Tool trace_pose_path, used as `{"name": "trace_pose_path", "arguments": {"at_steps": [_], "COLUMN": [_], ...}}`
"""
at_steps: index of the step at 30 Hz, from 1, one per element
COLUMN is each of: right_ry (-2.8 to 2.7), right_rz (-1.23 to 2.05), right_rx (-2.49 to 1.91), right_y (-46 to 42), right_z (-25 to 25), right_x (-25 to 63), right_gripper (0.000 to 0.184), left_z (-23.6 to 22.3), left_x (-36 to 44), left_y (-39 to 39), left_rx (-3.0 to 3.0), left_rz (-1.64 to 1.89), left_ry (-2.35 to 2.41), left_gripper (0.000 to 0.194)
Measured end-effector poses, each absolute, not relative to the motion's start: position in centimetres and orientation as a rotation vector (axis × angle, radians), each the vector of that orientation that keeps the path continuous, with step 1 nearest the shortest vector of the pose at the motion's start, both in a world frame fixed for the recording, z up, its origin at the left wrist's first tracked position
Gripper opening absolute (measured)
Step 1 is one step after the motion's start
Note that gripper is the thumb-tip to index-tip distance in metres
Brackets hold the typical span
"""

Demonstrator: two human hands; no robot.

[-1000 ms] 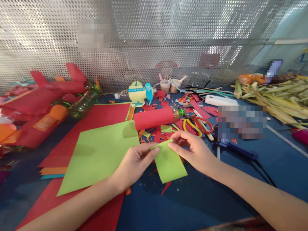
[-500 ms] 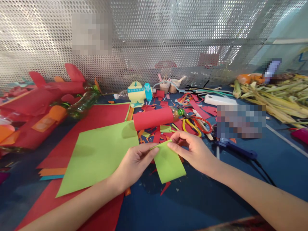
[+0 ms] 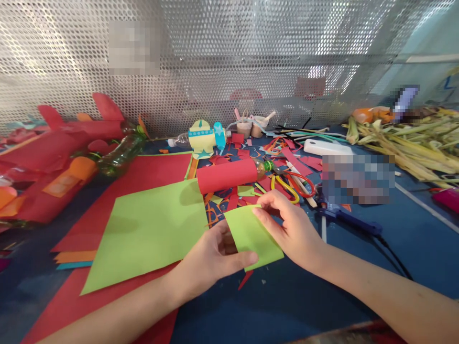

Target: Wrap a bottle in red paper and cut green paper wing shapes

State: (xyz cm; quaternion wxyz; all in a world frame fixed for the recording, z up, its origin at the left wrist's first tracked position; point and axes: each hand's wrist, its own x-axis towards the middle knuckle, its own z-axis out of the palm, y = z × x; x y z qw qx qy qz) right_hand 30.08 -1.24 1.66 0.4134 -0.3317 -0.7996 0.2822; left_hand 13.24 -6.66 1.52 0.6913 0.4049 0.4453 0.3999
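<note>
A small piece of green paper (image 3: pixel 247 231) is held up between both hands, above the blue table. My right hand (image 3: pixel 292 229) pinches its upper right edge between thumb and fingers. My left hand (image 3: pixel 220 253) is closed around its lower left part, thumb on the front and fingers behind, partly hidden. To the left lies a large green sheet (image 3: pixel 154 229) on top of red sheets (image 3: pixel 150 172). Just beyond the hands rests a bottle wrapped in red paper (image 3: pixel 227 175), its green neck pointing right. Scissors (image 3: pixel 301 184) with red and yellow handles lie beside that neck.
Red paper scraps (image 3: pixel 247 153) litter the table's middle. A blue glue gun (image 3: pixel 353 222) with a cord lies at right, near a white device (image 3: pixel 328 147). Dried husks (image 3: pixel 412 143) are piled far right. Red paper-covered bottles (image 3: pixel 53 157) crowd the left. A perforated metal panel (image 3: pixel 229 52) stands behind.
My left hand has shifted from the paper's top edge down to its lower left side. The small paper now faces me more flatly. My right hand keeps its pinch at the top.
</note>
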Motion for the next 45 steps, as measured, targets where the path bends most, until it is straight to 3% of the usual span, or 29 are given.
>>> {"name": "trace_pose_path", "arguments": {"at_steps": [8,24,28,32,34,45], "right_ry": [-1.952,-1.944,-1.855,-1.768,-1.871,-1.917], "right_rz": [0.623,0.593,0.884,1.49,1.636,1.557], "right_rx": [-0.849,-0.841,-0.841,-0.79,-0.775,-0.833], "right_y": [-1.1,-0.9,-0.6,-0.2,-0.4,-1.1], "right_z": [1.7,1.8,2.0,2.0,1.9,1.1], "right_x": [30.2,29.9,30.3,30.7,30.5,29.6], "right_gripper": [0.01,0.01,0.011,0.044,0.047,0.03], "left_z": [0.9,0.5,0.9,1.2,1.3,1.8], "left_x": [13.7,14.3,14.4,14.2,14.0,13.5], "left_y": [-7.0,-7.1,-7.1,-7.0,-6.8,-6.5], "left_rx": [0.949,0.971,0.92,0.87,0.879,0.897], "left_rz": [0.732,0.746,0.798,0.963,1.052,1.19], "left_ry": [1.08,1.137,1.161,1.182,1.167,1.205], "left_gripper": [0.018,0.011,0.009,0.013,0.017,0.022]}}
